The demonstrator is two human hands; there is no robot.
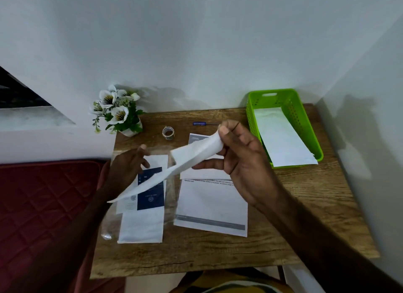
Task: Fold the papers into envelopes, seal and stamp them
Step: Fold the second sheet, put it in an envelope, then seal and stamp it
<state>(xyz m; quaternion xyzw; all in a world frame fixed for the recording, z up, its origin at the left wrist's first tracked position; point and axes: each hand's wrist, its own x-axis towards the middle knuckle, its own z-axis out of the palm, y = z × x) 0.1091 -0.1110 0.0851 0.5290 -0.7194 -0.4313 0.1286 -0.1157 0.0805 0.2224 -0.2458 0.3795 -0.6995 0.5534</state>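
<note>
- The right hand (239, 153) holds a white envelope (174, 162) up in the air by one end only, so the long free end sags and curves down toward the left; I judge a sharp move could crease it or let it slip out.
- The free tip hangs over the pack of envelopes (141, 205) lying in clear wrap on the left of the surface (305, 205); it could catch on that wrap and drag the pack.
- The left hand (128, 162) is low over the pack with its fingers (141, 149) loosely spread and holding nothing that I can see. If it reaches up late, the envelope mouth may be hard to open one-handed.
- The printed papers (211, 205) lie flat in the middle, beneath the raised envelope; they are unfolded, so forcing one in now would crumple it.
- The right fingers (226, 129) are narrow and curled round the right end of the envelope, thumb on top and a finger underneath, the paper bending over them.
- A roll of tape (168, 133) and a blue pen (201, 123) wait near the far edge, well apart from both hands.
- The green basket (257, 101) at the far right already holds one white envelope (283, 135).
</note>
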